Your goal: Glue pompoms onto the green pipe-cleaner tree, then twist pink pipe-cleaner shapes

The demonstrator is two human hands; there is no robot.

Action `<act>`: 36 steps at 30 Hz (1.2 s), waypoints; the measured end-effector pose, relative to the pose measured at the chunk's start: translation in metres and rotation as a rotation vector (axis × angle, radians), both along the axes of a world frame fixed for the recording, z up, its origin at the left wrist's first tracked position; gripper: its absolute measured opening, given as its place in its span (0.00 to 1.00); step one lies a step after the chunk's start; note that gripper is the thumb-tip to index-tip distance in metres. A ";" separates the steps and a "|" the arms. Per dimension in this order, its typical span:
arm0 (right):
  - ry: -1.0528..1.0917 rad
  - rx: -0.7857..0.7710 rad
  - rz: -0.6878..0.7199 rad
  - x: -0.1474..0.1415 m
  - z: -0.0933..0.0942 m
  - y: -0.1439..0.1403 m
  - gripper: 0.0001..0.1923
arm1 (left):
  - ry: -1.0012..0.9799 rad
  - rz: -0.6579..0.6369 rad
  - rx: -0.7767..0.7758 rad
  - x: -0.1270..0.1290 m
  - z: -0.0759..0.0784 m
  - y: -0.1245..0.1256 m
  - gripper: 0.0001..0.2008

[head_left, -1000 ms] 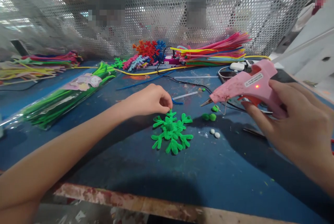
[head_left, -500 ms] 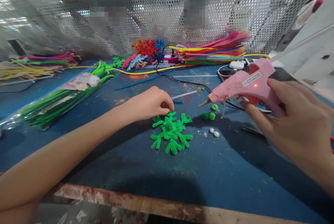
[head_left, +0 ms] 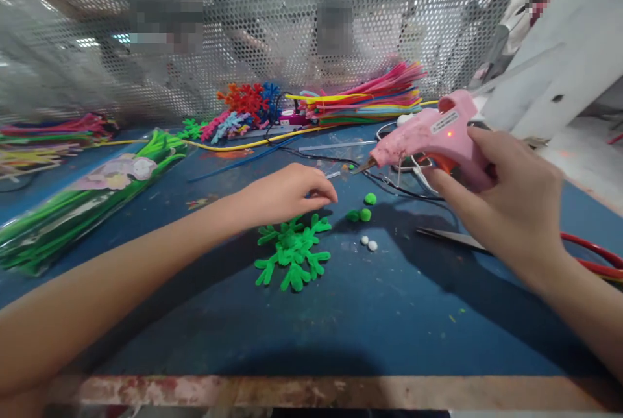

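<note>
Glue gun (head_left: 431, 139) in right hand (head_left: 506, 210) hangs above open blue table (head_left: 389, 314).

Right hand (head_left: 506, 210) grips a pink glue gun (head_left: 428, 139); left hand (head_left: 287, 191) hovers just above a green pipe-cleaner snowflake (head_left: 292, 249) on the blue table (head_left: 389, 314)

— What lies on the blue worktop (head_left: 370, 314)?

— A green pipe-cleaner snowflake (head_left: 292, 250) near the middle, green pompoms (head_left: 360, 214) and two white beads (head_left: 368, 243) just beside it.

— And towards the edges?

— A bag of green pipe cleaners (head_left: 82, 200) at the left edge, coloured bundles (head_left: 360, 98) along the far edge, scissors (head_left: 450, 238) at the right.
</note>
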State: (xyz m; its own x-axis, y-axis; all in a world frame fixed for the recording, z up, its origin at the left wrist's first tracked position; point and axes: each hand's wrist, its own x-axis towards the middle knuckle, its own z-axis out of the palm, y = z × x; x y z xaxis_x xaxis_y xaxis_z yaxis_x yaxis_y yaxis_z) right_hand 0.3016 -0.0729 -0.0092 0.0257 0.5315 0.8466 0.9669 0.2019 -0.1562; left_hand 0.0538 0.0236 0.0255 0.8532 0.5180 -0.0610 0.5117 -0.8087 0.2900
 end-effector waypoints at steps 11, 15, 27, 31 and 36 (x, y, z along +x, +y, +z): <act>0.131 -0.067 0.002 0.007 0.004 0.003 0.13 | 0.071 -0.083 0.010 0.053 -0.019 0.002 0.12; 0.158 -0.069 -0.010 0.009 0.006 0.005 0.11 | 0.078 0.113 0.101 0.055 -0.018 0.027 0.11; 0.208 -0.075 -0.015 0.010 0.006 0.008 0.13 | 0.003 0.070 0.151 0.067 -0.032 0.080 0.09; 0.232 -0.086 -0.007 0.012 0.005 0.009 0.13 | -0.020 0.062 0.115 0.071 -0.026 0.082 0.06; 0.230 -0.088 0.010 0.015 0.004 0.009 0.11 | -0.259 0.224 0.014 0.045 0.001 0.066 0.09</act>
State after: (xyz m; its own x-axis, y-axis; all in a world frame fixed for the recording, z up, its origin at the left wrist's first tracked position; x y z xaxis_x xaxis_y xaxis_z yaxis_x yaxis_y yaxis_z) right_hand 0.3167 -0.0643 -0.0055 0.2074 0.6044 0.7692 0.9017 0.1868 -0.3899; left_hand 0.0990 0.0900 0.0262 0.7040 0.6938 0.1519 0.5881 -0.6893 0.4231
